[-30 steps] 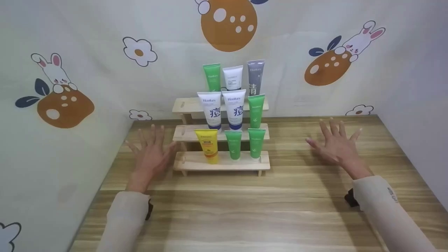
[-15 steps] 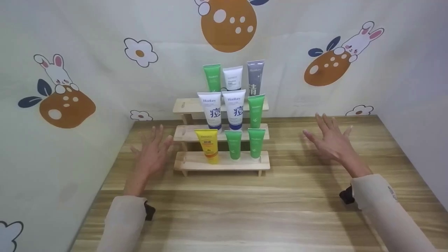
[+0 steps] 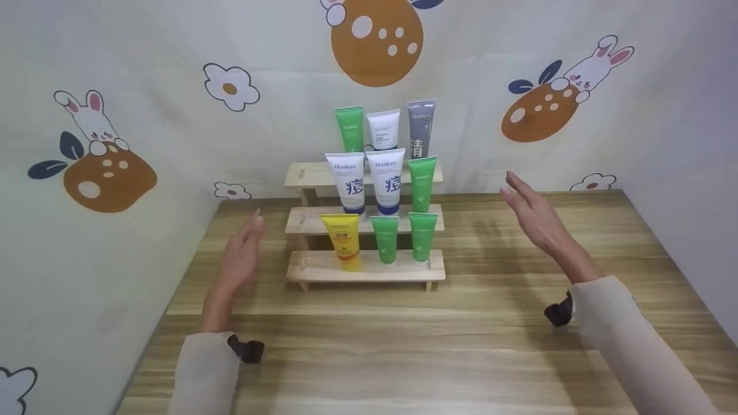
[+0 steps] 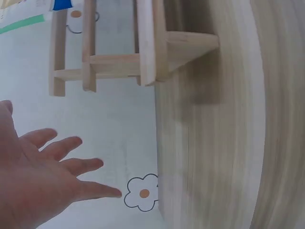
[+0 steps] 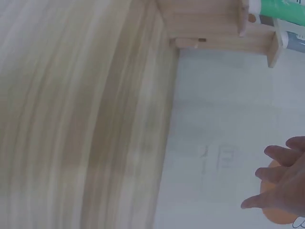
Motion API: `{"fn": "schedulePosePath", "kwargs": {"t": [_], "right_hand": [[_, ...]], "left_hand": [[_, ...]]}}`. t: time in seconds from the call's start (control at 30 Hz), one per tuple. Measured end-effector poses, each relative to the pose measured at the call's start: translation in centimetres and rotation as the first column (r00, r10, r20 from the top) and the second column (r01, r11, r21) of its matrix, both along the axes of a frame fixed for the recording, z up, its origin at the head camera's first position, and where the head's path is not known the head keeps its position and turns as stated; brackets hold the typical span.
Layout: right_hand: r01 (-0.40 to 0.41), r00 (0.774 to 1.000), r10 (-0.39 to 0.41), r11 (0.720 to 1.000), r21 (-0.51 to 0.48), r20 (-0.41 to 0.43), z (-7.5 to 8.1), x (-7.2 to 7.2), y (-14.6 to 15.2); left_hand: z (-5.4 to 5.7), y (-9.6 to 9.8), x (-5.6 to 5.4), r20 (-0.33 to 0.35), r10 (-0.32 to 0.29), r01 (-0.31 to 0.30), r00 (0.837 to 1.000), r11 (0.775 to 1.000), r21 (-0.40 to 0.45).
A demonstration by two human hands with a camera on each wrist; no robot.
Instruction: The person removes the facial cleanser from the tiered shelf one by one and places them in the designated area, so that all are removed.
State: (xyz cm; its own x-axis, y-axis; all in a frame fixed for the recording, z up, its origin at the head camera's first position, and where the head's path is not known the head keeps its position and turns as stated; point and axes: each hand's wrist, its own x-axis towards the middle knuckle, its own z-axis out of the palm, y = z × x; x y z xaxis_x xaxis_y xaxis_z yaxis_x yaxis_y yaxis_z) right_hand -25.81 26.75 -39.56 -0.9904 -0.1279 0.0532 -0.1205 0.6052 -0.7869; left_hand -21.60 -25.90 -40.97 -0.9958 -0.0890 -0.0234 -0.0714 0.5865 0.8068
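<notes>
A three-step wooden rack (image 3: 369,274) stands on the table with squeeze tubes upright on each step. The bottom step bears a yellow tube (image 3: 343,242) and two small green tubes. On the middle one are two white tubes (image 3: 386,181) with blue caps and a green tube (image 3: 422,184). Green, white (image 3: 383,128) and grey (image 3: 421,124) tubes fill the top. My left hand (image 3: 237,253) hovers left of the rack, palm turned inward, fingers straight and touching nothing. To the right, my right hand (image 3: 539,222) is likewise raised, palm inward, holding nothing; its fingers spread in the right wrist view.
The wood-grain table (image 3: 369,351) extends in front of the rack and to both sides. A printed cloth (image 3: 288,104) with rabbits, flowers and orange shapes hangs behind and along the sides. A dark wrist device (image 3: 558,311) is strapped at each cuff.
Both hands have turned from palms down with spread fingers to palms facing inward. The right hand has risen slightly and moved a little left. Rack and tubes have stayed put.
</notes>
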Motion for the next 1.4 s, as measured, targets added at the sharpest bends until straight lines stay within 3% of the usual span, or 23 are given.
{"fn": "schedulePosePath", "kwargs": {"t": [0.13,0.37,0.53,0.67,0.83,1.03,1.13,1.4], "right_hand": [[-0.015,1.0,0.014,0.995,-0.103,-0.011,0.9,-0.5,-1.1],[-0.008,0.995,-0.025,0.946,-0.325,-0.096,2.8,-1.6,-3.5],[-0.029,0.989,-0.032,0.912,-0.408,-0.143,4.4,-2.4,-5.1],[-0.026,0.99,-0.037,0.904,-0.427,-0.139,5.2,-2.9,-6.1],[-0.014,0.992,-0.045,0.887,-0.462,-0.117,5.9,-3.7,-7.2],[0.0,0.995,-0.05,0.865,-0.501,-0.085,6.9,-4.8,-8.2],[-0.002,0.997,-0.04,0.854,-0.52,-0.07,7.5,-5.3,-8.7],[-0.006,0.999,-0.023,0.861,-0.508,-0.049,8.8,-6.8,-10.1]], "left_hand": [[-0.2,0.1,0.2,-0.006,0.007,-0.006,1.0,0.987,0.158],[-1.2,0.6,0.6,-0.02,0.06,-0.048,0.998,0.92,0.389],[-2.2,1.1,0.8,0.012,0.088,-0.079,0.996,0.824,0.561],[-2.8,1.2,1.0,0.061,0.081,-0.101,0.995,0.767,0.634],[-3.4,1.2,1.4,0.081,0.075,-0.11,0.994,0.752,0.65],[-4.5,1.5,1.6,0.102,0.112,-0.151,0.988,0.746,0.648],[-5.1,1.7,1.8,0.137,0.122,-0.182,0.983,0.755,0.631],[-6.8,2.1,2.1,0.201,0.147,-0.239,0.969,0.772,0.589]]}}
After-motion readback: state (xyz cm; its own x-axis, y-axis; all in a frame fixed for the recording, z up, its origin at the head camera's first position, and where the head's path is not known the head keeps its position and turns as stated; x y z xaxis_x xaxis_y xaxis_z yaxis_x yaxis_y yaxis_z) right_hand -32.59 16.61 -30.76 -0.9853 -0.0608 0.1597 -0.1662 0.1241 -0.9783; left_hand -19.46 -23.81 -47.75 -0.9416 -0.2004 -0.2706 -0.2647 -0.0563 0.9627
